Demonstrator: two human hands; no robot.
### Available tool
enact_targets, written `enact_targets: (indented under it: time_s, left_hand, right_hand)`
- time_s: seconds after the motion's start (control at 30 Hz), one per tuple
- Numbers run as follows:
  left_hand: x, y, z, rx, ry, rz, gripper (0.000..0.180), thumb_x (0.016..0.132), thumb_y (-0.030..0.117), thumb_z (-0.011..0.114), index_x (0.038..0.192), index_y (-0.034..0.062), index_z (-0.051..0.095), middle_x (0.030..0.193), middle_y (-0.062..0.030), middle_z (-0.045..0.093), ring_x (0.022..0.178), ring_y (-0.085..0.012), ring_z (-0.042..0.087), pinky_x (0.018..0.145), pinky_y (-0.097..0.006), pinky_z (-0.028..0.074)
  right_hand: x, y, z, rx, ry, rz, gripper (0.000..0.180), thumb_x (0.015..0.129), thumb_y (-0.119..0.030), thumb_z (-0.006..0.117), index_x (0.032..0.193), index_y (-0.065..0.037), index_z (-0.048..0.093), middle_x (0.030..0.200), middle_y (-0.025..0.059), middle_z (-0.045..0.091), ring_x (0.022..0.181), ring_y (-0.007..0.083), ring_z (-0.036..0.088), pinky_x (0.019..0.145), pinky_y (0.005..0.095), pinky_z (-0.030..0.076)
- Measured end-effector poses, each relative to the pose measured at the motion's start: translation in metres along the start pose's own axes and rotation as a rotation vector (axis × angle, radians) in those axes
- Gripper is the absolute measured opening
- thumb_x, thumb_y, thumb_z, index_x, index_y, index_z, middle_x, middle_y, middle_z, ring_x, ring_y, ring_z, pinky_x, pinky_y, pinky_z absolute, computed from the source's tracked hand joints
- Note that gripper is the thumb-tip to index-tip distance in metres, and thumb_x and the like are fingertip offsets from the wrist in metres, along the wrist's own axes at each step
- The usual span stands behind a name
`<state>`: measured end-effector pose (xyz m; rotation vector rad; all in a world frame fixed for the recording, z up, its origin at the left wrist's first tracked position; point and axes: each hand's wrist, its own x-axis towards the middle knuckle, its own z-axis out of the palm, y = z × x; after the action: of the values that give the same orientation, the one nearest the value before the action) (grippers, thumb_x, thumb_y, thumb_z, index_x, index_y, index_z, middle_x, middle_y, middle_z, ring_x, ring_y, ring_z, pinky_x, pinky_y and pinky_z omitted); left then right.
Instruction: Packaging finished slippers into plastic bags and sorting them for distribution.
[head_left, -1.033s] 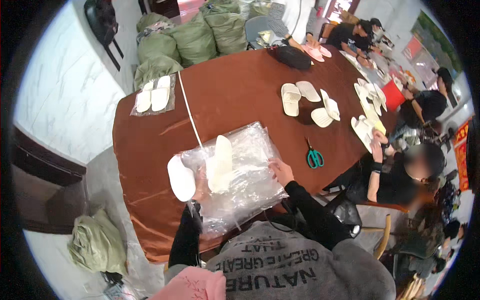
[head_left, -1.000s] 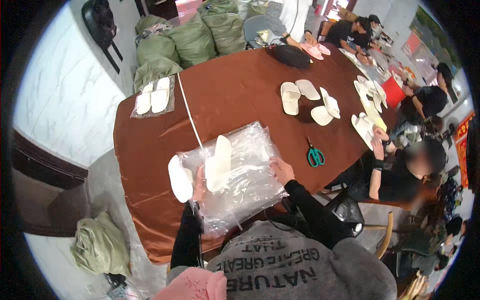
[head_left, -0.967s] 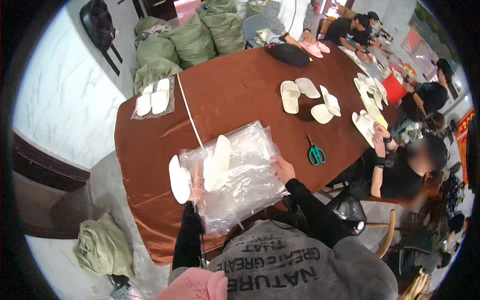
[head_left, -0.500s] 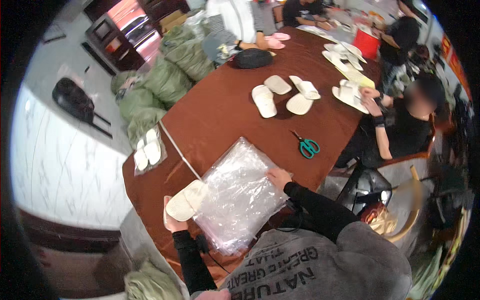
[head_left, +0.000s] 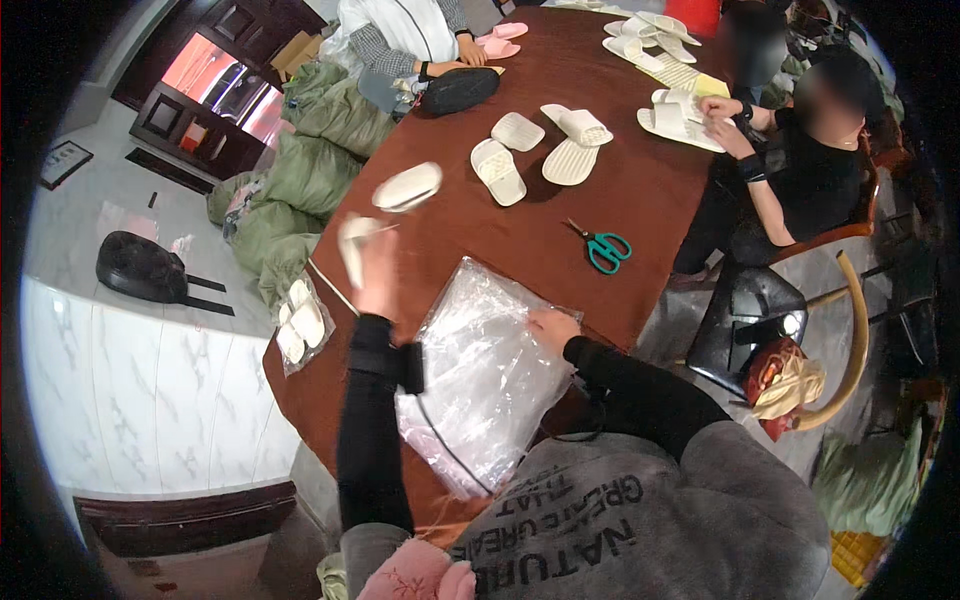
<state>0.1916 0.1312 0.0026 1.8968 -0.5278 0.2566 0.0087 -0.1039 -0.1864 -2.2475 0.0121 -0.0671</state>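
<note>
My left hand [head_left: 376, 278], smeared by motion, reaches over the table's left side with a tilted cream slipper [head_left: 353, 247] at its fingers; the slipper is blurred too and appears gripped. Just beyond, a second cream slipper [head_left: 408, 187] shows slight blur. A stack of clear plastic bags [head_left: 480, 375] lies in front of me. On its upper right edge my right hand [head_left: 553, 328] is closed, fingers bent onto the plastic. Green-handled scissors [head_left: 605, 250] lie beyond that hand, blades pointing away to the left.
Several cream slipper parts [head_left: 498, 172] lie mid-table on the brown cloth [head_left: 470, 240]. A bagged pair of slippers [head_left: 301, 322] sits at the left edge, near green sacks [head_left: 315, 170]. A co-worker on the right handles slippers [head_left: 680, 118]; another sits beyond a black bag [head_left: 460, 92].
My left hand has moved away from me, up the table's left side, with the slipper. A second slipper now shows beyond it. My right hand stays at the bags. The view has shifted.
</note>
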Motion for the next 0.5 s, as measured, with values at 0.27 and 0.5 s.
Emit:
enact_targets:
  time_s: [0.27, 0.5]
  left_hand:
    - [-0.143, 0.009, 0.124, 0.939, -0.649, 0.212, 0.06, 0.088, 0.033, 0.055, 0.143, 0.021, 0.033, 0.154, -0.0091, 0.012, 0.142, -0.0333, 0.007, 0.102, -0.07, 0.01]
    - [-0.169, -0.046, 0.107, 0.899, -0.499, 0.013, 0.073, 0.088, 0.04, 0.054, 0.148, 0.0172, 0.019, 0.155, -0.0105, 0.008, 0.142, -0.0338, 0.005, 0.106, -0.065, 0.006]
  right_hand:
    - [-0.017, 0.013, -0.017, 0.011, 0.079, -0.042, 0.026, 0.085, -0.026, 0.056, 0.105, -0.01, 0.058, 0.096, 0.0132, 0.061, 0.087, 0.0346, 0.06, 0.074, 0.045, 0.048]
    - [-0.033, -0.007, -0.044, 0.056, 0.211, -0.115, 0.023, 0.085, -0.022, 0.059, 0.106, -0.011, 0.057, 0.095, 0.0109, 0.058, 0.09, 0.03, 0.058, 0.077, 0.041, 0.047]
